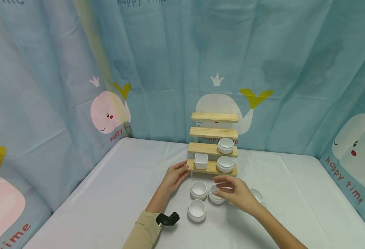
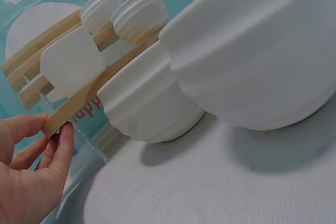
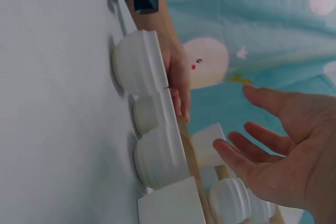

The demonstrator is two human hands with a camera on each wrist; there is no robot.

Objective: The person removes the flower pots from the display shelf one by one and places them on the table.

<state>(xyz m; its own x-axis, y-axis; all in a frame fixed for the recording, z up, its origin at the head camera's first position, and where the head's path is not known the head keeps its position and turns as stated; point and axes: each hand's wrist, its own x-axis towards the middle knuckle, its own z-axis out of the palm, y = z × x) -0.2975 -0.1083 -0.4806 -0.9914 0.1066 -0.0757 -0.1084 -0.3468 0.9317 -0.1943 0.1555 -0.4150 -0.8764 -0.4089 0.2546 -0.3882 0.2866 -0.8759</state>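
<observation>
My left hand (image 1: 174, 176) pinches the left end of the lowest board of a wooden tiered shelf (image 1: 212, 167), thumb above and fingers beneath in the left wrist view. On that board stand a square white bowl (image 1: 200, 161) and a ribbed round bowl (image 1: 225, 164). Another round bowl (image 1: 225, 146) sits one tier higher. My right hand (image 1: 236, 194) hovers above the table bowls in front of the shelf, fingers spread and holding nothing. It partly covers a round bowl (image 1: 215, 197). A square white bowl (image 3: 172, 204) beneath it shows in the right wrist view, mostly hidden from the head.
Two more round bowls, one front (image 1: 197, 211) and one behind it (image 1: 199, 190), stand on the white-covered table (image 1: 108, 204). Right of my right hand is another white bowl (image 1: 257, 195). Behind the shelf hangs a blue curtain (image 1: 164, 103) with whale prints.
</observation>
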